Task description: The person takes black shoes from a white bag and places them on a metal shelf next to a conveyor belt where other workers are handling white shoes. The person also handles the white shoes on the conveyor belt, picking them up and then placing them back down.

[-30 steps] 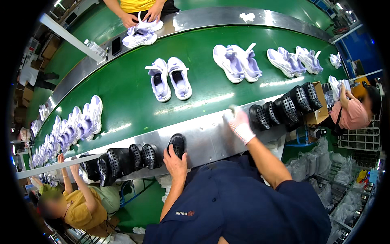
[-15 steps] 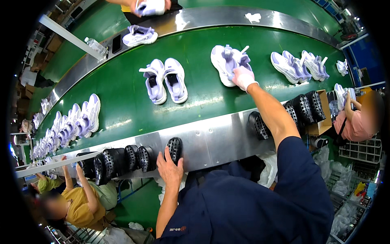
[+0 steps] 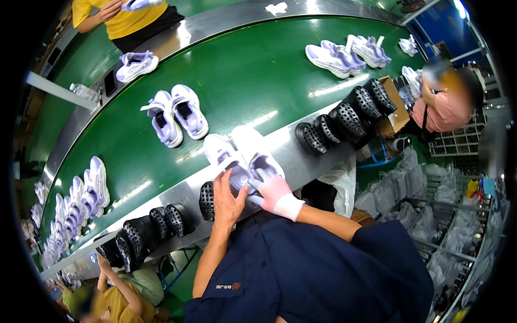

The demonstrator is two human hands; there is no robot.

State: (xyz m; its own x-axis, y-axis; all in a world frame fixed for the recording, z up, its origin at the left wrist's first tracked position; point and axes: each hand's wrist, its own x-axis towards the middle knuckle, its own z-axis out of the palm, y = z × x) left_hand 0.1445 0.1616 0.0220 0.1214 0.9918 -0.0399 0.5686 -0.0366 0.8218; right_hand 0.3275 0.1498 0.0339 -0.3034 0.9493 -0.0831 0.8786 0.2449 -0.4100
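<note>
A pair of white and lavender sneakers is right in front of me, toes pointing away, over the metal edge of the line. My left hand (image 3: 228,200) has its fingers and thumb around the heel of the left sneaker (image 3: 217,149). My right hand (image 3: 276,195), in a pale pink and white glove, grips the right sneaker (image 3: 251,141) at its heel opening, with fingertips inside the collar. Just left of my left hand stands a black shoe-shaped form with round holes (image 3: 207,200), partly hidden by that hand.
Another sneaker pair (image 3: 177,117) stands on the green belt (image 3: 237,70), with more rows at far left and far right. Black perforated forms line the metal ledge (image 3: 196,185) on both sides, beside a cardboard box (image 3: 396,110). Co-workers sit left and right; another stands across.
My right hand has brought the sneaker pair from the belt toward me. My left hand has left the black form and come to the left sneaker. The view has turned.
</note>
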